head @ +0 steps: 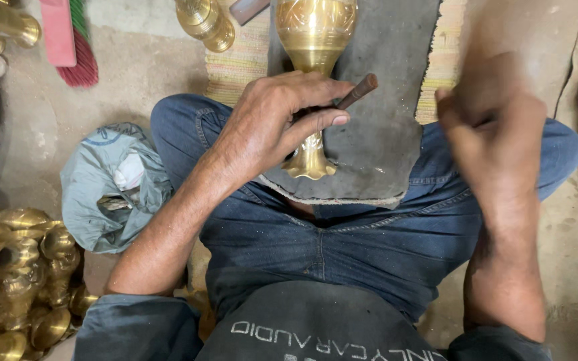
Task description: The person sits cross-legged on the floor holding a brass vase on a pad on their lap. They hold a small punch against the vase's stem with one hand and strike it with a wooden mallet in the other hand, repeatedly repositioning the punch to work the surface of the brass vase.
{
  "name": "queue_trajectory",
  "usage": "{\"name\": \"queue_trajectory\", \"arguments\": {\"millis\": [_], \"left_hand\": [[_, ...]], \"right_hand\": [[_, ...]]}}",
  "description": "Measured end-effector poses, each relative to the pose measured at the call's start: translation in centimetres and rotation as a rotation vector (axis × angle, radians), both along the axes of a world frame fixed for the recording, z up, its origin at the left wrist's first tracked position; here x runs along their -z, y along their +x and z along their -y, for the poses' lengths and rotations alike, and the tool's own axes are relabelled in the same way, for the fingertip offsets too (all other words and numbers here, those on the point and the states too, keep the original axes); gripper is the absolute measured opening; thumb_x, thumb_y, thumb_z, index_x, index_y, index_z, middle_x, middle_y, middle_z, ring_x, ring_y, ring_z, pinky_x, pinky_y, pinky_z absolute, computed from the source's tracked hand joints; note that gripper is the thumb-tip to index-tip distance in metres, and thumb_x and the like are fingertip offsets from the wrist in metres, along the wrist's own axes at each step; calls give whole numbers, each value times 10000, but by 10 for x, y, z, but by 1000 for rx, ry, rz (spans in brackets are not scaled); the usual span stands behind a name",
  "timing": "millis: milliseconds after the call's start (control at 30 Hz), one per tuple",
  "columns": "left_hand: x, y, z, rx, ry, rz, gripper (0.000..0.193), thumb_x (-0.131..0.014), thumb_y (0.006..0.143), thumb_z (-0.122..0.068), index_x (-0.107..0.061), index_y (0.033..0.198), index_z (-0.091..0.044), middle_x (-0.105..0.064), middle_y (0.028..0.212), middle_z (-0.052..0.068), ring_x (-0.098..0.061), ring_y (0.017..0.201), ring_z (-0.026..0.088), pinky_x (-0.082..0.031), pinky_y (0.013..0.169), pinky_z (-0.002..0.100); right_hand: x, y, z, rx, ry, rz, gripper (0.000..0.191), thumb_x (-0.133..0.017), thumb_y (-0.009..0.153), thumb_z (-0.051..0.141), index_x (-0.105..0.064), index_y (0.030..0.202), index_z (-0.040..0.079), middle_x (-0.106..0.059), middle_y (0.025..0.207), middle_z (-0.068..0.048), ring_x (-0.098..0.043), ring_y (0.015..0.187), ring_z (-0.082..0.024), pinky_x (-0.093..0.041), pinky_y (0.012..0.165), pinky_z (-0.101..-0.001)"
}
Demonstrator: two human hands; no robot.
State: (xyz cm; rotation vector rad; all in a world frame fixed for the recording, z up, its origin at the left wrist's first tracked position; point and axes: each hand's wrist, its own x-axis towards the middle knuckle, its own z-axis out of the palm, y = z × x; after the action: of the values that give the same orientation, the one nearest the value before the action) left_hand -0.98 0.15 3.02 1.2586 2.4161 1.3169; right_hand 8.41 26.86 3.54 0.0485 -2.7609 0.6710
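The left hand is pinching a punch between thumb and fingers while resting on the stem of a brass vase, which is lying on a grey pad across the lap. The right hand is raised and blurred at the right; it appears clenched, but whether it is gripping anything cannot be told. For a clean mark, the punch tip should be sitting steady on the brass and the vase pressed into the pad so it is not rolling. The pad's near edge is lying just past the vase's foot, leaving little margin there. More brass pieces are crowding the near left, beside a grey cloth; bare floor is lying open at the far left.
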Motion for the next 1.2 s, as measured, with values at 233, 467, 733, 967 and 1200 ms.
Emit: {"name": "queue_trajectory", "arguments": {"millis": [233, 467, 733, 967, 1200], "left_hand": [[5, 0, -4, -5, -42, -51, 342, -738, 987, -271, -727, 1268, -76, -743, 1024, 78, -727, 927, 237, -590, 815, 406], [15, 3, 7, -10, 56, 7, 323, -760, 1008, -214, -714, 1291, -65, -751, 1112, 88, -741, 1022, 220, -619, 872, 386], [45, 10, 16, -57, 341, 245, 279, -795, 1000, -121, -729, 1271, -113, -760, 1217, 72, -768, 1061, 145, -657, 902, 321], [53, 0, 20, -15, 304, 205, 311, -807, 980, -127, -725, 1279, -93, -727, 1015, 44, -710, 903, 137, -601, 760, 304], [62, -3, 20, 31, 299, 93, 307, -807, 949, -149, -746, 1248, -114, -750, 986, 33, -698, 851, 132, -587, 712, 294]], "right_hand": [[1, 0, -4, 34, -375, 160, 159, -768, 1020, 33, -611, 1045, 28, -700, 914, -102, -713, 766, -264, -545, 714, -351], [2, 7, -3, 14, -417, 3, 239, -777, 1089, 27, -550, 1119, -41, -650, 921, -140, -622, 804, -184, -512, 798, -284], [-2, 0, 7, 12, -201, 3, 242, -791, 985, 28, -581, 1087, -39, -677, 893, -195, -702, 795, -281, -511, 687, -357], [-21, -3, 9, -146, 116, -113, 366, -844, 863, 32, -663, 1181, 22, -689, 1004, -148, -665, 942, -345, -508, 881, -448], [-28, -4, 3, -167, 205, -161, 299, -792, 904, 39, -629, 1155, 44, -661, 1028, -93, -639, 956, -279, -474, 878, -393]]}}
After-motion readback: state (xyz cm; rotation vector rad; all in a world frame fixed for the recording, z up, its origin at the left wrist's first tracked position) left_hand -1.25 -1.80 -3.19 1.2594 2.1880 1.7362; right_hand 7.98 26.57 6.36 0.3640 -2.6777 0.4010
